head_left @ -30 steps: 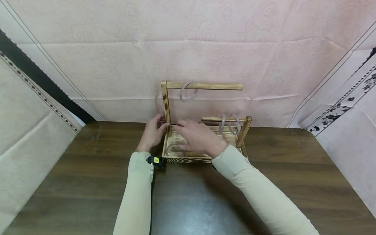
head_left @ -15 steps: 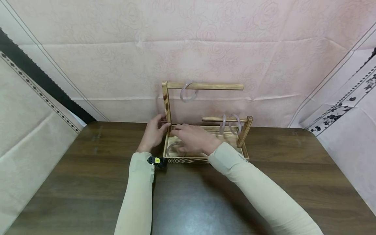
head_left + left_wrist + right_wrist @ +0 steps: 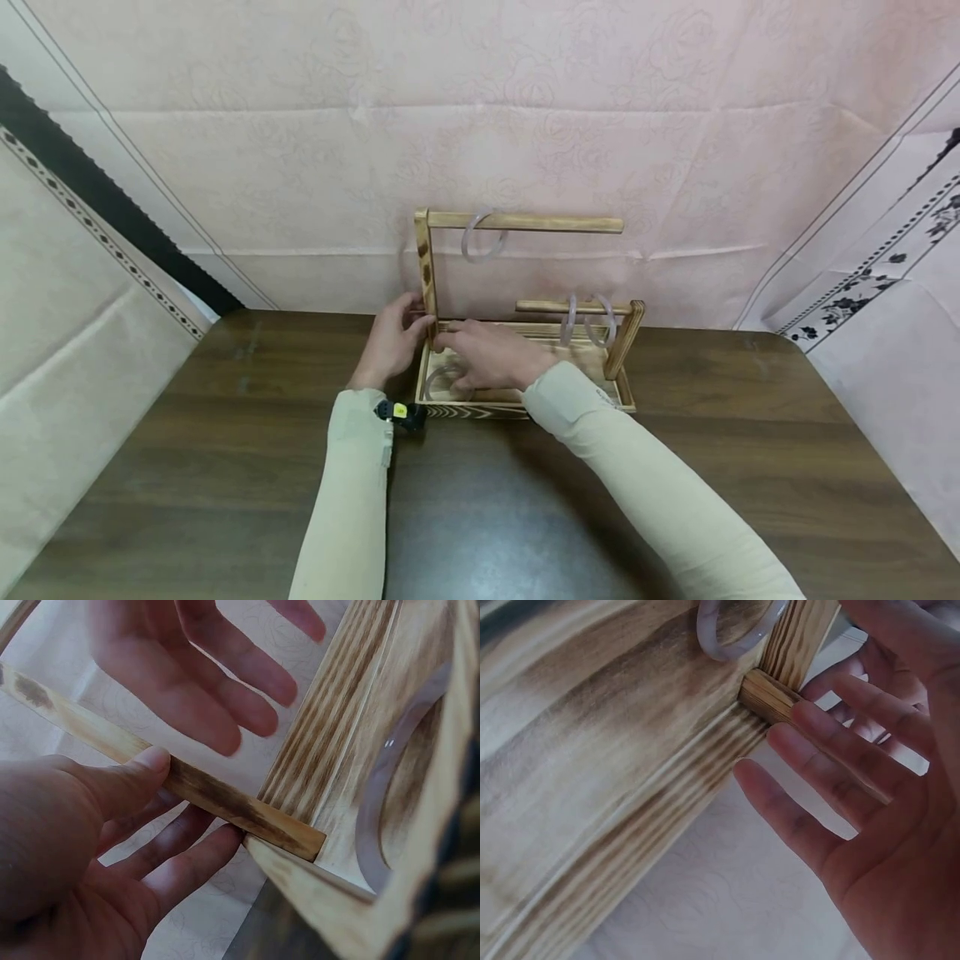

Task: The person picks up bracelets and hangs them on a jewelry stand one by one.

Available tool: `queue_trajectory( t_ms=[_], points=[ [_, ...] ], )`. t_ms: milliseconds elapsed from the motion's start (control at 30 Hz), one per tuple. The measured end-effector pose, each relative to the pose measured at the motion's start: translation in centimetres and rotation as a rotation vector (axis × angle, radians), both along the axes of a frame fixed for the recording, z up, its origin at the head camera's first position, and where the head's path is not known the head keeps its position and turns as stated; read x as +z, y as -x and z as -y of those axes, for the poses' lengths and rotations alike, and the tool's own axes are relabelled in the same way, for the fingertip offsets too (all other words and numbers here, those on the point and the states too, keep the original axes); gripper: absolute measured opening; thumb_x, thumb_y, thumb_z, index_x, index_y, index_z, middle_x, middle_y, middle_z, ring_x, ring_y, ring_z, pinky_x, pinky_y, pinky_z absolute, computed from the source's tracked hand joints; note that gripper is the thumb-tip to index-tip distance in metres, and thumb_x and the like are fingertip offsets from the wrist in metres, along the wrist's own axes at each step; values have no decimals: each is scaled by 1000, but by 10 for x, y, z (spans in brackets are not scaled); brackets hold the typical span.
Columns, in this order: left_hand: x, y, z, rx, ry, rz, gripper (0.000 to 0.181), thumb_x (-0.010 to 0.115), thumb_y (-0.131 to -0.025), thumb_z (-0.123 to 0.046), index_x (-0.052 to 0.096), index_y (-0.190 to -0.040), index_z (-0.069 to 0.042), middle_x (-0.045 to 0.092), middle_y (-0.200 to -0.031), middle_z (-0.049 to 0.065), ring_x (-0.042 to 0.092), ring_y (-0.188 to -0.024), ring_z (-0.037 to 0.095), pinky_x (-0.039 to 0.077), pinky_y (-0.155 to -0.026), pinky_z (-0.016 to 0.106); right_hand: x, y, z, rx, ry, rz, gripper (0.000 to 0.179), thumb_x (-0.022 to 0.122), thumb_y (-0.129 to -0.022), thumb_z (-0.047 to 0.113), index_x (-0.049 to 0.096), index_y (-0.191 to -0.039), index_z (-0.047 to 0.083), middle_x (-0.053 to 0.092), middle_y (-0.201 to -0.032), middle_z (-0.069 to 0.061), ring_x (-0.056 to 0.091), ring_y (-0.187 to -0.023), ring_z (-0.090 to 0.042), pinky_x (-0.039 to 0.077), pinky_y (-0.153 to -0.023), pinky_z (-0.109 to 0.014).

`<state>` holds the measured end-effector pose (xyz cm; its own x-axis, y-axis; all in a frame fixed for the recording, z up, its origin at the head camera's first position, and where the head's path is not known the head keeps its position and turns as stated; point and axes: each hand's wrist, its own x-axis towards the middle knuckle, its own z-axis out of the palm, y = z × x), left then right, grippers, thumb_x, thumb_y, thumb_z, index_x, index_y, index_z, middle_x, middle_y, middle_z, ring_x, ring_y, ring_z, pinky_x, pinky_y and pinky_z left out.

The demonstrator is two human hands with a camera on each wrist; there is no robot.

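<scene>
A wooden stand has a tall post point(image 3: 426, 271) at its left end, rising from a shallow tray point(image 3: 476, 412). My left hand point(image 3: 387, 340) pinches this post near its foot, with thumb point(image 3: 154, 761) on one side and fingers behind. Just right of the post, my right hand point(image 3: 497, 357) hovers over the tray with its fingers point(image 3: 780, 802) spread and gently bent, holding nothing. A translucent pale bangle point(image 3: 375, 795) lies at the tray's left end, partly behind the right hand in the head view. Another bangle point(image 3: 467, 242) hangs from the upper bar point(image 3: 562, 223).
Two more bangles point(image 3: 568, 321) hang on the lower bar point(image 3: 540, 306), beside the short right post point(image 3: 624, 340). The stand sits near the back of a dark wooden table point(image 3: 262, 467), close to a pink patterned cloth point(image 3: 525, 125).
My right hand has shifted a little left and lower, closer to the foot of the tall post. My left hand keeps its place on the post, and the bangles have not moved.
</scene>
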<state>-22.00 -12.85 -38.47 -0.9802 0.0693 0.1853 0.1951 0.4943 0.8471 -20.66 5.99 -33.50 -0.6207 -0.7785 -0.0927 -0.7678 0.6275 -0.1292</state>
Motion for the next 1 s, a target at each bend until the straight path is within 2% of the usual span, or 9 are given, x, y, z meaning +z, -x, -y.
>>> queue_trajectory(
  t_ms=[267, 400, 567, 767, 1000],
  points=[
    [-1, 1, -1, -12, -13, -10, 30, 58, -104, -11, 57, -132, -1, 67, -128, 22, 64, -121, 34, 56, -100, 46, -12, 5, 5, -33, -10, 10, 55, 86, -80, 43, 66, -124, 16, 66, -115, -5, 60, -92, -16, 54, -86, -36],
    [-1, 0, -1, -10, -7, -15, 29, 58, -104, -10, 57, -131, -1, 67, -127, 21, 65, -120, 34, 56, -100, 46, -17, 8, 7, -33, -32, 6, 51, 86, -80, 44, 66, -118, 16, 65, -107, -3, 59, -88, -15, 53, -81, -35],
    [-2, 1, 0, -2, 13, -8, 30, 58, -104, -12, 57, -132, -2, 67, -128, 20, 64, -121, 33, 54, -102, 46, -24, 11, 9, -40, -71, -9, 54, 85, -81, 45, 64, -123, 18, 64, -113, 0, 63, -98, -17, 56, -90, -37],
    [-1, 1, 1, -1, 15, -7, 30, 59, -104, -12, 57, -132, -3, 67, -128, 19, 64, -121, 33, 54, -103, 46, -28, 13, 9, -52, -89, 29, 57, 84, -83, 41, 61, -131, 19, 63, -128, -3, 64, -114, -21, 54, -100, -40],
    [-1, 1, 1, -2, 16, -11, 30, 58, -104, -12, 57, -133, -2, 67, -128, 20, 64, -121, 34, 53, -103, 47, -27, 14, 11, -51, -98, 59, 55, 84, -84, 36, 61, -131, 20, 60, -135, -5, 62, -118, -22, 53, -102, -39]
  ],
)
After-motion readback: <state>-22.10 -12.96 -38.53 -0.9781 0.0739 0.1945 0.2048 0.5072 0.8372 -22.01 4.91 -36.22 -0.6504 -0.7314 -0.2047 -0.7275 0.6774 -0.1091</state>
